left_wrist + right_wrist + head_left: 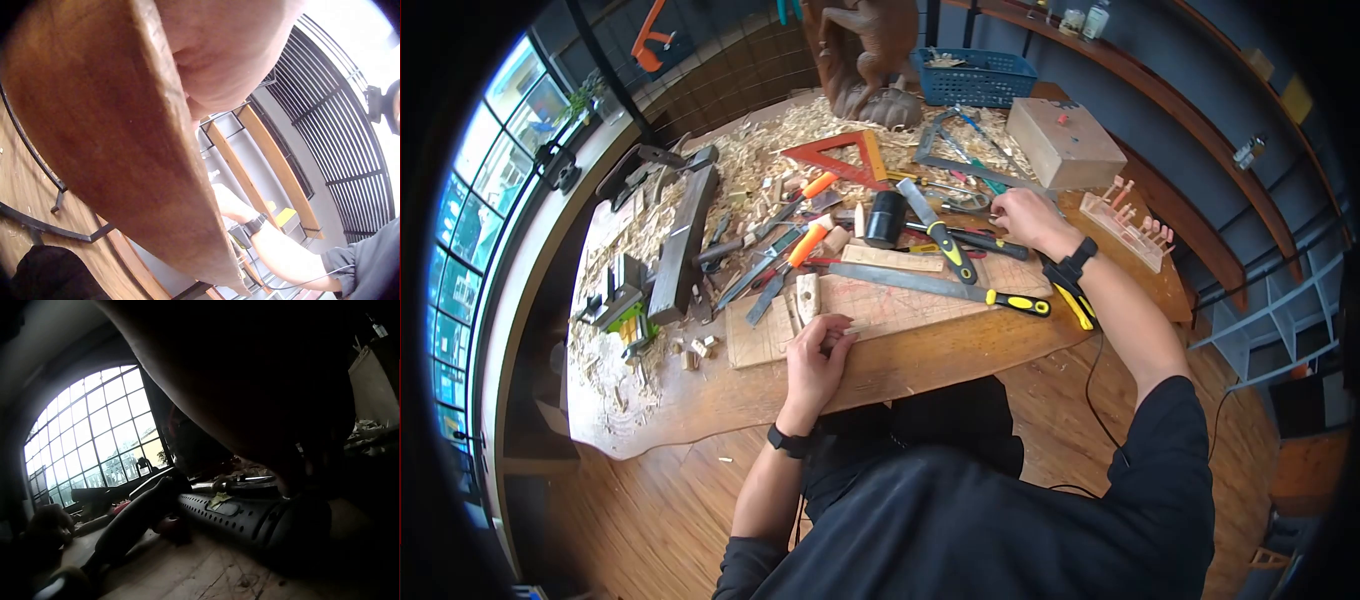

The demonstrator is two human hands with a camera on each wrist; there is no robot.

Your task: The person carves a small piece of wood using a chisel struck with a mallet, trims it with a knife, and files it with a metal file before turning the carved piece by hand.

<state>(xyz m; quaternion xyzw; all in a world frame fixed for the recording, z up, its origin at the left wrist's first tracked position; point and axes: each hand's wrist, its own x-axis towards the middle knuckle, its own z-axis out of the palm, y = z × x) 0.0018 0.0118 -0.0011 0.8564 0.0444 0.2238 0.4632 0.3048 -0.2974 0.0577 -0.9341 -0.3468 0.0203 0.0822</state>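
Observation:
My left hand (818,360) rests at the front edge of a wooden board (760,335), thumb and fingers curled around a small pale piece of wood (857,327). A pale wood block with a hole (808,297) lies just beyond it. My right hand (1035,222) reaches over the tools at the right, fingers bent downward. Beneath it is a black perforated handle (231,515); whether the fingers grip anything is hidden. A flat file (910,280) with a black-yellow handle lies across the board, and a rasp (935,225) leans near a black cylinder (886,220).
Wood shavings (750,140) cover the table's back. An orange triangular square (840,155), a wooden box (1065,140), a blue basket (975,78) and a clear rack (1125,232) stand around. A long wooden plane (683,240) lies left. The table edge (920,380) is close to the body.

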